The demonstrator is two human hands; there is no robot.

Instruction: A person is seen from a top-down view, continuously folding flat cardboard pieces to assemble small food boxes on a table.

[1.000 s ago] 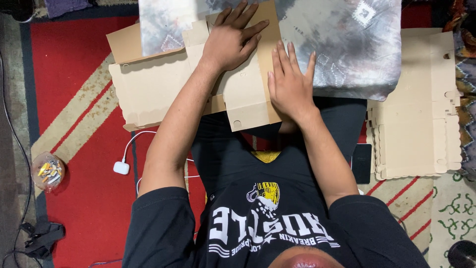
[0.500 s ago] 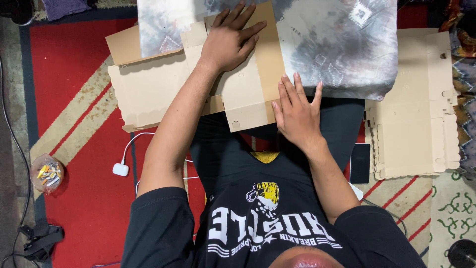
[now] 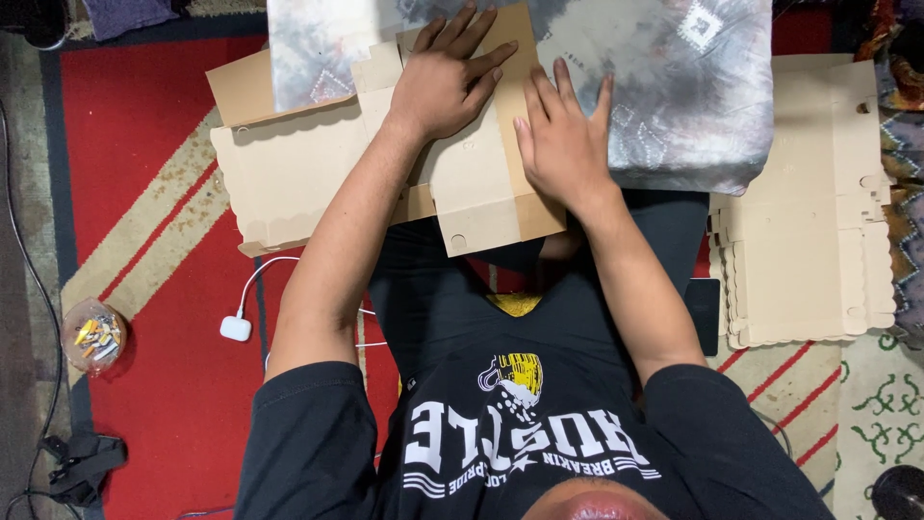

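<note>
Both hands [image 3: 500, 106] flat on cardboard sheet [image 3: 289, 173], side by side.

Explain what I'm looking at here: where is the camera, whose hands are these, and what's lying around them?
There is one view, from a camera worn on the person's head, looking straight down, so their chest fills the bottom edge. No machine is involved, only two bare hands. The left hand and the right hand both press flat, fingers spread, on a flat cardboard box blank; neither grips anything. The blank lies partly on a grey patterned cushion. A stack of similar cardboard blanks sits to the person's right on the red rug. A white charger with cable and a small clear cup of bits lie to the left.
</note>
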